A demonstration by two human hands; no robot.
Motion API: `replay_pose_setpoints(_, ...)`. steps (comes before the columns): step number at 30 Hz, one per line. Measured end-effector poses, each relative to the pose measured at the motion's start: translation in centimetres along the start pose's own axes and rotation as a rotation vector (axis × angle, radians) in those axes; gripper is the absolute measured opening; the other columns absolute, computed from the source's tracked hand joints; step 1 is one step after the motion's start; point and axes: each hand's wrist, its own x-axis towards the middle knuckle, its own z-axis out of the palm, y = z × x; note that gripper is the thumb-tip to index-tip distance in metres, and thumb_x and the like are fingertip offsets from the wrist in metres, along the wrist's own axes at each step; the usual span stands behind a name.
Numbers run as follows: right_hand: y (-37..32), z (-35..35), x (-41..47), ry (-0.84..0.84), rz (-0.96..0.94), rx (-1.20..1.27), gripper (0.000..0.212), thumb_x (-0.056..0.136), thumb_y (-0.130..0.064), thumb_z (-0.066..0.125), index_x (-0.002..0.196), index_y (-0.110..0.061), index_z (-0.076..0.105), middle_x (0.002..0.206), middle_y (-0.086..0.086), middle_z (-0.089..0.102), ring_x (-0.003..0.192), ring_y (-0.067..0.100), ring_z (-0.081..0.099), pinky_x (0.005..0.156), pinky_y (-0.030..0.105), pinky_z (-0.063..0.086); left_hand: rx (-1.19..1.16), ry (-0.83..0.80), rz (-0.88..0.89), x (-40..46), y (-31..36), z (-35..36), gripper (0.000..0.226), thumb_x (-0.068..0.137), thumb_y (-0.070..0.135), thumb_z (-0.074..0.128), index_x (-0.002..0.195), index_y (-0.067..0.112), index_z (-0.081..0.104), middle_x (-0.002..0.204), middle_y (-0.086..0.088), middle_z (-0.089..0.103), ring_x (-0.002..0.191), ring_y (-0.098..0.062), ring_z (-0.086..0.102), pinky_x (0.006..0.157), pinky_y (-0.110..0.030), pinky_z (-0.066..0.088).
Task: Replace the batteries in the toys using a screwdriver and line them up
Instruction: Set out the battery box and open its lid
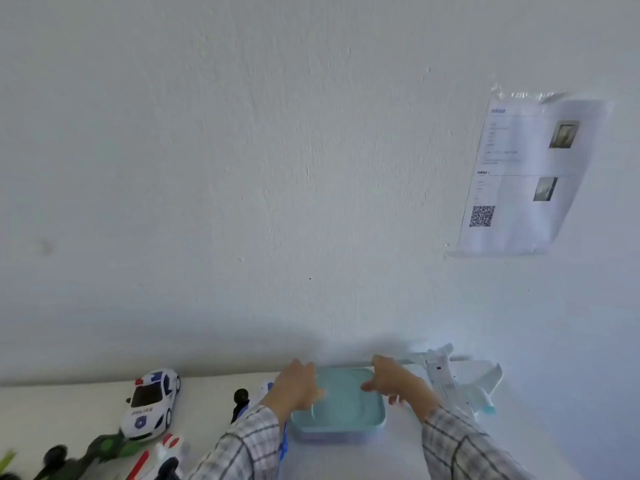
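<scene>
A pale teal box with a lid (346, 407) sits on the white table against the wall. My left hand (298, 386) grips its left edge and my right hand (391, 381) grips its right edge. A white toy airplane (457, 382) lies just right of the box. A white and blue police car (152, 403) stands at the left. A green toy vehicle (104, 452) and a white and red toy (162, 455) lie near the bottom left. A toy with black wheels (242, 400) is partly hidden behind my left arm. No screwdriver or batteries are in sight.
The white wall (277, 168) fills most of the view and the table butts against it. A printed sheet with a QR code (526, 174) is taped to the wall at the right. A blue item (284, 445) shows under my left sleeve.
</scene>
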Motion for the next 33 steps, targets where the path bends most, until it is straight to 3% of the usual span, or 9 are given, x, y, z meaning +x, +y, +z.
replay_pose_setpoints(3, 1.1, 1.0, 0.3, -0.067, 0.074, 0.134, 0.045, 0.092, -0.029, 0.06, 0.119, 0.003, 0.043, 0.081, 0.012, 0.054, 0.05, 0.021, 0.055, 0.04, 0.029, 0.047, -0.087, -0.004, -0.075, 0.4, 0.0, 0.7, 0.058, 0.093, 0.042, 0.051, 0.137, 0.007, 0.036, 0.134, -0.018, 0.043, 0.118, -0.032, 0.049, 0.089, -0.033, 0.041)
replay_pose_setpoints(7, 1.9, 1.8, 0.1, -0.032, 0.071, 0.315, 0.036, 0.093, -0.018, 0.058, 0.112, 0.009, 0.045, 0.079, 0.015, 0.053, 0.047, 0.022, 0.054, 0.038, 0.028, 0.047, -0.195, -0.046, -0.122, 0.6, 0.4, 1.2, 0.059, 0.094, 0.038, 0.05, 0.139, 0.005, 0.033, 0.14, -0.023, 0.037, 0.117, -0.032, 0.051, 0.089, -0.031, 0.043)
replay_pose_setpoints(10, 2.1, 1.5, -0.4, -0.006, 0.049, 0.306, 0.029, 0.093, -0.017, 0.058, 0.103, 0.008, 0.049, 0.065, 0.013, 0.053, 0.038, 0.017, 0.049, 0.036, 0.025, 0.042, -0.215, -0.071, -0.12, 0.7, 0.5, 1.0, 0.059, 0.094, 0.039, 0.052, 0.137, 0.003, 0.034, 0.139, -0.023, 0.036, 0.117, -0.032, 0.05, 0.092, -0.03, 0.043)
replay_pose_setpoints(16, 1.4, -2.1, -1.7, 0.169, 0.017, 0.406, 0.033, 0.092, -0.026, 0.06, 0.076, 0.001, 0.05, 0.051, 0.008, 0.047, 0.028, 0.014, 0.044, 0.034, 0.022, 0.035, -0.271, -0.02, -0.003, -0.4, 0.4, -2.6, 0.061, 0.088, 0.052, 0.058, 0.134, 0.016, 0.039, 0.127, -0.014, 0.049, 0.106, -0.029, 0.056, 0.094, -0.042, 0.047)
replay_pose_setpoints(19, 0.1, -4.0, -4.1, 0.194, -0.027, 0.416, 0.031, 0.092, -0.026, 0.06, 0.074, -0.004, 0.047, 0.056, 0.009, 0.049, 0.036, 0.017, 0.045, 0.034, 0.022, 0.035, -0.26, 0.064, 0.054, -2.4, 1.0, -5.5, 0.063, 0.09, 0.055, 0.054, 0.139, 0.021, 0.035, 0.127, -0.015, 0.042, 0.1, -0.03, 0.055, 0.094, -0.041, 0.047)
replay_pose_setpoints(22, -1.7, -5.2, -8.2, 0.115, -0.071, 0.351, 0.029, 0.091, -0.028, 0.06, 0.083, -0.005, 0.046, 0.059, 0.01, 0.052, 0.04, 0.016, 0.047, 0.034, 0.019, 0.034, -0.244, 0.087, 0.061, -5.9, 0.9, -7.1, 0.063, 0.091, 0.055, 0.052, 0.141, 0.021, 0.035, 0.125, -0.015, 0.042, 0.09, -0.024, 0.053, 0.08, -0.032, 0.046)
replay_pose_setpoints(25, -3.0, -4.6, -12.3, -0.005, -0.092, 0.308, 0.031, 0.091, -0.031, 0.062, 0.08, -0.006, 0.047, 0.056, 0.011, 0.054, 0.039, 0.017, 0.049, 0.035, 0.019, 0.036, -0.231, 0.098, 0.005, -10.2, 0.4, -7.1, 0.056, 0.089, 0.053, 0.056, 0.133, 0.02, 0.044, 0.111, -0.008, 0.05, 0.089, -0.021, 0.054, 0.068, -0.029, 0.041)
replay_pose_setpoints(28, -3.7, -1.7, -15.7, -0.098, -0.096, 0.263, 0.031, 0.09, -0.032, 0.063, 0.081, -0.007, 0.048, 0.059, 0.012, 0.059, 0.042, 0.019, 0.053, 0.036, 0.021, 0.04, -0.23, 0.066, -0.03, -15.1, -0.9, -5.3, 0.051, 0.088, 0.049, 0.058, 0.13, 0.022, 0.048, 0.104, -0.001, 0.052, 0.091, -0.017, 0.052, 0.073, -0.029, 0.041)
replay_pose_setpoints(33, -3.8, 5.5, -19.2, -0.208, -0.087, 0.22, 0.037, 0.085, -0.037, 0.064, 0.095, -0.009, 0.043, 0.079, 0.01, 0.062, 0.044, 0.022, 0.057, 0.038, 0.026, 0.044, -0.244, -0.028, -0.106, -21.4, -4.4, -0.2, 0.052, 0.087, 0.049, 0.06, 0.132, 0.025, 0.049, 0.118, -0.005, 0.061, 0.101, -0.017, 0.059, 0.085, -0.027, 0.047)
